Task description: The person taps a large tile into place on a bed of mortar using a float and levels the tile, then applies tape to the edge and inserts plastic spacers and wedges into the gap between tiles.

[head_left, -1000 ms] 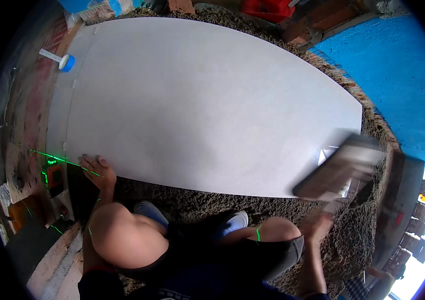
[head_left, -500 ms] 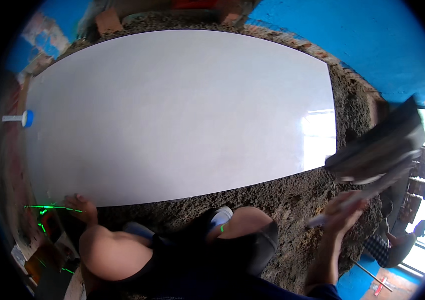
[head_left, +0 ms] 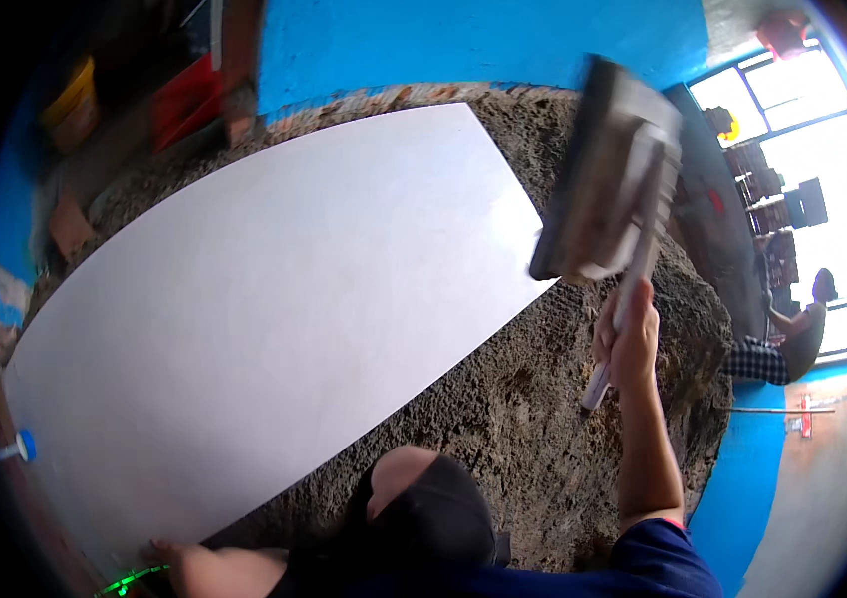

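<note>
Mallet [head_left: 611, 179] swung up beside the tile slab's near right corner

My right hand [head_left: 631, 334] is wrapped firmly round the mallet's pale handle, its broad block head tipped nearly upright and blurred. A second ago that head was low over the slab's right end; now it is lifted, and my view has swung to the right. I judge the head to be in the air, so the slab is probably free of its weight, though in view its lower end overlaps the corner and I cannot tell the gap.

The large pale tile slab [head_left: 274, 299] lies to my front and left, with rough mortar [head_left: 483, 419] showing along its near and right edges. My left hand [head_left: 167, 550] is by its near left edge, too hidden for me to tell whether it grips. A green laser line [head_left: 137, 577] glows just beside it. Beyond stands a blue wall [head_left: 483, 45]; at far right, a person [head_left: 800, 339] is near the window.
</note>
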{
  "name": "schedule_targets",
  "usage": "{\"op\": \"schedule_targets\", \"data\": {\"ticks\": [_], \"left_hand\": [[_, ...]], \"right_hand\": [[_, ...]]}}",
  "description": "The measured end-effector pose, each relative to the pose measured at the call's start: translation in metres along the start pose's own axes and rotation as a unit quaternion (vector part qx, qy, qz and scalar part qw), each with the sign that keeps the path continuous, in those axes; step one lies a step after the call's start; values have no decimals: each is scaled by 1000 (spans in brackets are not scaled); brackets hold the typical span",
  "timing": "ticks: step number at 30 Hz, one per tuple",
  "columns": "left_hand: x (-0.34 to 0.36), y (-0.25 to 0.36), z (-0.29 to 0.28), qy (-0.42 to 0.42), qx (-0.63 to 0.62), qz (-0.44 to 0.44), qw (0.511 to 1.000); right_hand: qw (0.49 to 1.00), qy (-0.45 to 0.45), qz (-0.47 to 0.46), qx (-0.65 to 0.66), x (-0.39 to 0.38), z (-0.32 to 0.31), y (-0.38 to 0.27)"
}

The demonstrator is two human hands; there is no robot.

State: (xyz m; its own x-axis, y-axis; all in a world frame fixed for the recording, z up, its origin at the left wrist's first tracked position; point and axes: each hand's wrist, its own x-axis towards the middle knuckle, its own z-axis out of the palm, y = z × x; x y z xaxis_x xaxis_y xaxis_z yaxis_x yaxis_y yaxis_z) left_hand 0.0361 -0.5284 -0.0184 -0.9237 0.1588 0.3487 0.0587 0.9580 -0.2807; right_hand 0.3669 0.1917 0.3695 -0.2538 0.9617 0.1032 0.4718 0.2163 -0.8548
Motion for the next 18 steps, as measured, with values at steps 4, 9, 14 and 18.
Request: {"op": "schedule_targets", "data": {"ticks": [4, 9, 14, 18], "left_hand": [[2, 11, -22, 8, -22, 45, 999], [-14, 4, -71, 7, -36, 97, 995], [-46, -29, -158, -19, -27, 179, 983], [-61, -50, -252, -47, 1, 241, 969]], "right_hand": [[978, 120, 173, -13, -62, 78, 89], [918, -141, 369, -38, 15, 134, 137], [968, -92, 231, -18, 78, -4, 54], [992, 122, -32, -3, 22, -39, 46]]}}
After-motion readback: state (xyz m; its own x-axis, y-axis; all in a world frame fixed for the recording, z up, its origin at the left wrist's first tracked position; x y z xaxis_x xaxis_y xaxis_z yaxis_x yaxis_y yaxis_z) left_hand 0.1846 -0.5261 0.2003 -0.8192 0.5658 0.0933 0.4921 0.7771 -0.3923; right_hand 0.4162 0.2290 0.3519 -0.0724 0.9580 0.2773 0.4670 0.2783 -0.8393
